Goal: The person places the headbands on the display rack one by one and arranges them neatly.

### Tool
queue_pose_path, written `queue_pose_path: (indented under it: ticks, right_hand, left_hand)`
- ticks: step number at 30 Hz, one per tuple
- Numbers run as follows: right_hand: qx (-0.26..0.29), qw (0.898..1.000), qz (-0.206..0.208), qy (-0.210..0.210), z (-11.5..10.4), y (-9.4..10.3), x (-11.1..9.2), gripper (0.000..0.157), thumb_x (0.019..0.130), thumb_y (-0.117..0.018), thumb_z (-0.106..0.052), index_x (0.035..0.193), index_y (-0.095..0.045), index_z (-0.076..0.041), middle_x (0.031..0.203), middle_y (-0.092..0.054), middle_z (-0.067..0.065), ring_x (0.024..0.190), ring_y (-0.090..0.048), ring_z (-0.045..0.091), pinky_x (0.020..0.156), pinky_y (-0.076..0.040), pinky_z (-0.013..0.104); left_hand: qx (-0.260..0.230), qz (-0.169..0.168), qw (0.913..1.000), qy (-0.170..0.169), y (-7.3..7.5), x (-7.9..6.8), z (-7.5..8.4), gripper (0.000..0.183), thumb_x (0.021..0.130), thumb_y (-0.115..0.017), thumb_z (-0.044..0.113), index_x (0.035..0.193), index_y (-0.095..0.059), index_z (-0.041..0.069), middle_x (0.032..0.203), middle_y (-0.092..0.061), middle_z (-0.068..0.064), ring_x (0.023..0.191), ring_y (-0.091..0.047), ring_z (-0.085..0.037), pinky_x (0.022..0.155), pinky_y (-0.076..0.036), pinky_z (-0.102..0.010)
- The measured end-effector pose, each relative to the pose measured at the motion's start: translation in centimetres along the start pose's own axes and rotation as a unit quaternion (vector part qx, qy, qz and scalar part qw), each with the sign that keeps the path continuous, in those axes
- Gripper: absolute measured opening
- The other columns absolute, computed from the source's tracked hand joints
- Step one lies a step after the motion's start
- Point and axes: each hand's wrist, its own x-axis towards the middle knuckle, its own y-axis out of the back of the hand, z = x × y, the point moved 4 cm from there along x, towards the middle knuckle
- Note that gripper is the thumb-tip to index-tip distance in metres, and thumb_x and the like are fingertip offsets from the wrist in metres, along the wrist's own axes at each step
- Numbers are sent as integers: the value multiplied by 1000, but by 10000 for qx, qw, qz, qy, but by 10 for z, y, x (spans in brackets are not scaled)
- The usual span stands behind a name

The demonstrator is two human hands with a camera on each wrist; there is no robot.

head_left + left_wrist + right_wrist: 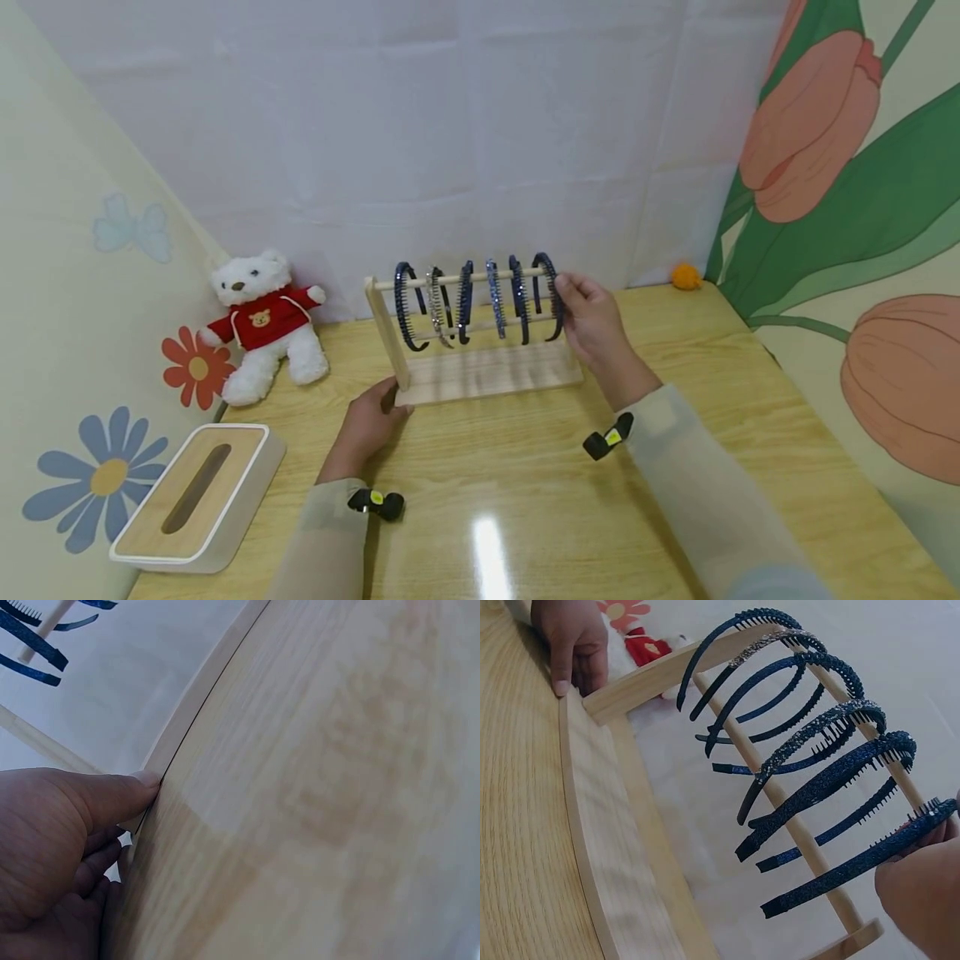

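A wooden headband stand (491, 373) stands upright on the table, with several glittery toothed headbands hanging along its top rod. My left hand (367, 427) grips the near left corner of the stand's base; in the left wrist view its thumb (124, 796) presses on the base's front edge. At the rod's right end, my right hand (597, 331) pinches the rightmost dark blue headband (855, 862) near its top. Beside it hang more dark blue headbands (832, 784), and towards the left is a silver one (435, 304). The right hand's far fingers are partly hidden by the headband.
A white teddy bear (258, 321) in a red hoodie sits at the back left. In front of it lies a white tissue box (247, 492) with a wooden lid. A small orange object (686, 277) is at the back right. Walls border the table (600, 517) behind and at both sides.
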Motion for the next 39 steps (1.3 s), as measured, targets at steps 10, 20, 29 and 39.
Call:
queue_pose_path:
  ticks: [10,20,29,39]
  right_hand:
    - [-48,10000,0,12,1,0,-1,25,111,-61,-5,93,-73,-17,87,-72,-6,79,-63,8,72,-56,18]
    - [-25,9999,-45,-111,3,0,-1,23,111,-61,-7,94,-74,-16,88,-72,-5,81,-64,9,76,-58,20]
    - [-93,9998,-81,-150,4,-1,-2,21,111,-63,-6,95,-73,-16,89,-72,-5,81,-64,8,76,-58,19]
    - [-153,9997,-90,-193,4,1,-3,15,111,-64,-9,100,-73,-15,92,-72,-5,83,-64,9,76,-56,19]
  left_hand:
    - [11,18,10000,-53,0,0,0,67,109,-69,21,167,-43,3,166,-47,-28,158,-39,-49,130,-33,-64]
    - [-11,15,10000,-27,0,0,1,66,109,-69,21,167,-43,3,166,-48,-27,158,-40,-49,130,-33,-63]
    - [-27,6,10000,3,0,0,2,66,109,-69,21,167,-43,3,166,-48,-27,158,-39,-48,130,-33,-64]
    - [14,22,10000,9,-1,0,0,66,109,-69,21,167,-43,4,166,-48,-27,157,-40,-49,130,-34,-64]
